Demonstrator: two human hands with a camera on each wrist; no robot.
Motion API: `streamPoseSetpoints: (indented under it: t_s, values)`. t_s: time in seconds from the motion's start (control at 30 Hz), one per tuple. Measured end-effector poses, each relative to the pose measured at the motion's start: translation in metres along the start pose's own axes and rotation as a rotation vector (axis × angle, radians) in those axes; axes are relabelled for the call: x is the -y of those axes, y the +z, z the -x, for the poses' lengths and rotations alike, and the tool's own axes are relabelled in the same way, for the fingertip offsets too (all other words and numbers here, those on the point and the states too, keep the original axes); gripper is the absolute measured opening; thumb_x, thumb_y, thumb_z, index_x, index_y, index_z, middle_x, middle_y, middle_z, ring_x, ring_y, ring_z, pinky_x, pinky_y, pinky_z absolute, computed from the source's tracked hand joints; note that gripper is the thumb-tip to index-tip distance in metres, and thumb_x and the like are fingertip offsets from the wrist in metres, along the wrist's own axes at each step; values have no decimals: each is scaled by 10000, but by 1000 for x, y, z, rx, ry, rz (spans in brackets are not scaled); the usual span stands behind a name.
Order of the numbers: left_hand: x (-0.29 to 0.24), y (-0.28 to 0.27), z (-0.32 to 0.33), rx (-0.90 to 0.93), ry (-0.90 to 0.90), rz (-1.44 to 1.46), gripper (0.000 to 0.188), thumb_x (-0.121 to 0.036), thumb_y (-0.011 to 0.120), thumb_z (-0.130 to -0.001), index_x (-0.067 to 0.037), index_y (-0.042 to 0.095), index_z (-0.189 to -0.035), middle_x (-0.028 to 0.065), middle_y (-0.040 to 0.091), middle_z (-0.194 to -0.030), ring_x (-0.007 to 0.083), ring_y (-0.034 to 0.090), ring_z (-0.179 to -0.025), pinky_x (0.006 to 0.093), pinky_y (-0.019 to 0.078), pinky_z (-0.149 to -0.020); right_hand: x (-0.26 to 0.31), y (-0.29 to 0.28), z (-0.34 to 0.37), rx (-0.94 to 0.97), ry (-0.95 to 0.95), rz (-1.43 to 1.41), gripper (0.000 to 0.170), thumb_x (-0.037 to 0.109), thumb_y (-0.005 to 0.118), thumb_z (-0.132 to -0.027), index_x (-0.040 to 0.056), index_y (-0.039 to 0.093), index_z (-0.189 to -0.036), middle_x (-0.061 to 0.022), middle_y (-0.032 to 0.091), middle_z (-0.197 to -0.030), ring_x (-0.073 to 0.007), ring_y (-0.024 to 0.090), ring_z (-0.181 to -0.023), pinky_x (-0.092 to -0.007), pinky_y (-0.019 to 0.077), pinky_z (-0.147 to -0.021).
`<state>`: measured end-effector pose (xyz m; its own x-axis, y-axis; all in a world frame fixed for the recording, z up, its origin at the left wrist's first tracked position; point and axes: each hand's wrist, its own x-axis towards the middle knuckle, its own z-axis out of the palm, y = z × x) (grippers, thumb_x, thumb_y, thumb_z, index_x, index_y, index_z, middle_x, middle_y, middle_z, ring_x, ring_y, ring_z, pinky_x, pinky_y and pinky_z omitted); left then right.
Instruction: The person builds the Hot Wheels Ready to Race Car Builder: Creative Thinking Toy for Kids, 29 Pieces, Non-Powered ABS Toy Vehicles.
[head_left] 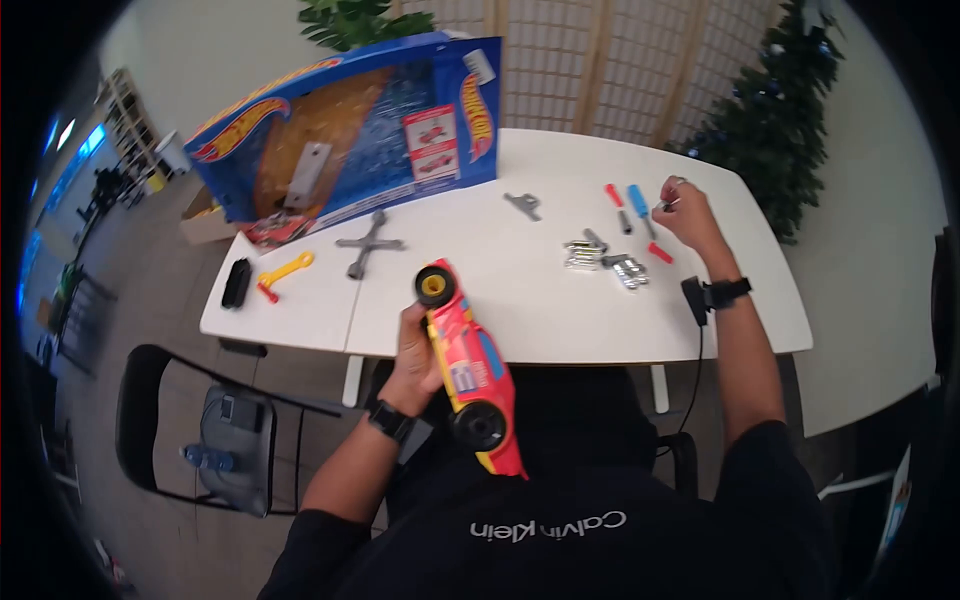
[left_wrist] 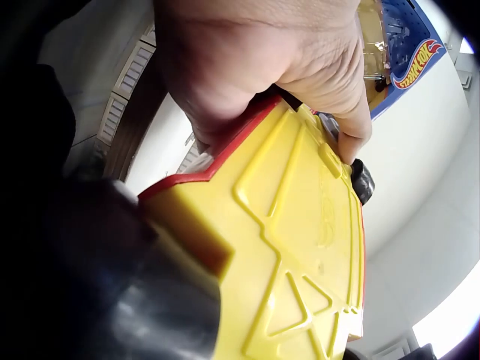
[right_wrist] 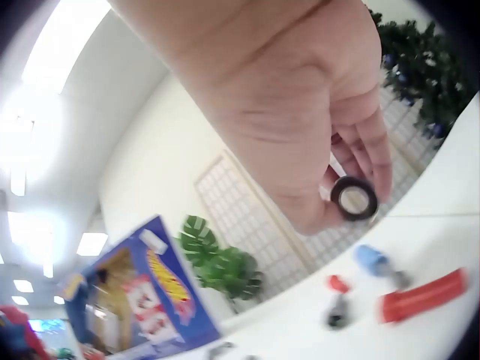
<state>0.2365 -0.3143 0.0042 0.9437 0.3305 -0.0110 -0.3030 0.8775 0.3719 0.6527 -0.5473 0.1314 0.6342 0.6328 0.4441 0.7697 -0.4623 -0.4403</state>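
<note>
My left hand [head_left: 412,360] grips a red and yellow toy car [head_left: 480,365], held in front of the table's near edge with its wheels to the left. In the left wrist view the thumb and fingers of the hand [left_wrist: 277,67] wrap the end of its yellow underside [left_wrist: 300,225]. Over the right part of the table, my right hand [head_left: 690,215] is raised; in the right wrist view its fingers pinch a small round dark piece with a pale centre [right_wrist: 354,199]. Near that hand lie a blue-handled tool [head_left: 638,200] and a red piece [head_left: 660,253].
Silvery parts [head_left: 584,252] lie mid-right on the white table [head_left: 450,335]. A grey bracket [head_left: 522,206], a grey cross-shaped part [head_left: 370,244], a yellow wrench [head_left: 288,268] and a black part [head_left: 236,284] are farther left. The blue toy box [head_left: 390,190] stands at the back left.
</note>
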Motion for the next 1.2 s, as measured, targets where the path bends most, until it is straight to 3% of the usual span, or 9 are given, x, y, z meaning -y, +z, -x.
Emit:
streamPoseSetpoints:
  t_s: [0.03,0.07,0.1,0.17,0.37,0.53,0.73,0.87,1.2]
  values:
    - [1,5,-1,10,11,-15,533,-471,801,-874,-46,654,-1161,119,699,-1042,246,690,-977,411,586,-955,44,-5,10,59,2,-228,271,68,837,-803,0,585,-877,-92,671,-816,-153,724,-774,-315,588,-715]
    - [1,9,-1,29,-1,-9,518,-468,782,-903,-42,653,-1169,128,704,-1037,255,703,-986,431,597,-961,85,-9,23,127,3,-443,251,25,813,-846,8,573,-915,-52,659,-892,-135,739,-902,-297,615,-807]
    - [0,5,-3,207,-39,76,505,-402,729,-978,-25,631,-1301,171,752,-1200,306,758,-1072,505,606,-1029,117,-7,36,142,-52,-559,258,21,816,-846,13,572,-931,-57,656,-951,-152,740,-950,-303,619,-868]
    - [2,4,-3,183,-34,80,511,-400,717,-987,-25,620,-1320,180,741,-1223,316,754,-1091,515,606,-1033,167,-2,64,158,-196,-714,294,7,838,-826,31,580,-964,-83,641,-1109,-192,733,-1071,-336,613,-1013]
    - [1,19,2,145,-69,-2,592,-425,713,-993,-37,566,-1415,180,725,-1229,322,747,-1111,509,614,-1019,263,30,113,278,-353,-809,241,55,867,-860,20,646,-950,-105,639,-1175,-205,713,-1143,-357,623,-1031]
    - [2,21,2,98,4,-47,713,-534,705,-1009,-99,461,-1519,152,653,-1360,283,707,-1214,481,607,-1054,278,51,112,234,-466,-601,275,120,829,-883,13,680,-1087,-154,682,-1068,-327,731,-1019,-400,578,-915]
    - [6,3,-2,148,-1,-82,772,-640,718,-947,-131,521,-1494,131,667,-1380,284,667,-1294,519,564,-1111,286,51,112,232,-469,-559,402,128,800,-910,33,710,-1290,-162,685,-1110,-338,722,-1011,-412,573,-919]
    - [8,-3,-6,124,31,-85,729,-585,728,-968,-149,512,-1511,136,650,-1413,292,655,-1314,519,560,-1120,290,49,120,195,-539,-376,430,125,772,-937,31,707,-1352,-153,634,-1043,-340,676,-983,-404,555,-913]
    - [9,16,-2,111,153,-239,741,-597,746,-951,-151,513,-1496,89,659,-1363,252,683,-1262,454,602,-1073,283,54,119,190,-387,-530,354,135,817,-896,18,765,-1226,-131,604,-946,-272,655,-862,-384,552,-820]
